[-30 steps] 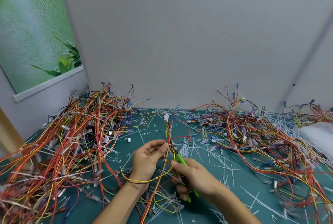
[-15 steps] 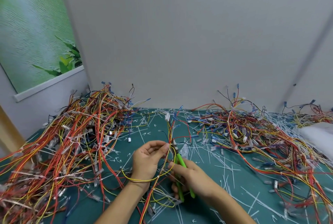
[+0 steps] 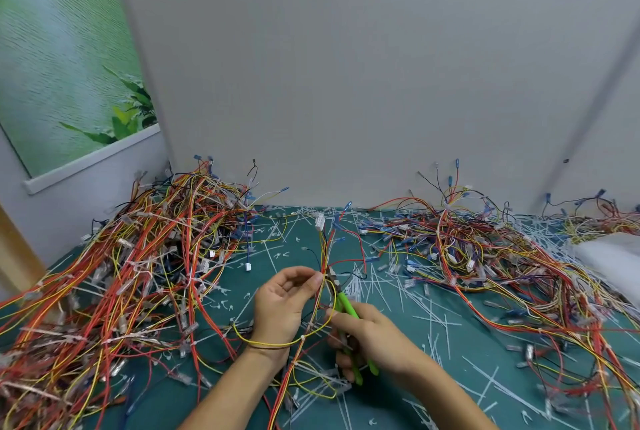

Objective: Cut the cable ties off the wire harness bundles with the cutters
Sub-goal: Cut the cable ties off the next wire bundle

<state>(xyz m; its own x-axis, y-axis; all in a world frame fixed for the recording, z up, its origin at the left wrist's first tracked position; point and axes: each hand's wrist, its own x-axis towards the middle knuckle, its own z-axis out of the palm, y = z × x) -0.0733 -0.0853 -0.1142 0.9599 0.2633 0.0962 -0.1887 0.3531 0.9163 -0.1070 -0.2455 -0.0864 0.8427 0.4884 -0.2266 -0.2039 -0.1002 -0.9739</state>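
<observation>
Teal mat (image 3: 391,405) against grey wall (image 3: 346,83), littered with cut cable ties (image 3: 429,305); wire piles left (image 3: 138,273) and right (image 3: 485,256). Mid-mat, left hand (image 3: 280,305) pinches wire harness (image 3: 323,253) between thumb and forefinger, other fingers loosely curled; right hand (image 3: 374,336) wrapped round green cutters (image 3: 346,305), tips at the harness just beside the pinch.

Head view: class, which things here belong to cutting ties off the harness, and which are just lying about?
In the job: left hand pinching the wire harness; right hand gripping the green cutters.
Lying about: left wire pile; right wire pile; cut ties scattered on the green mat; wall poster.
</observation>
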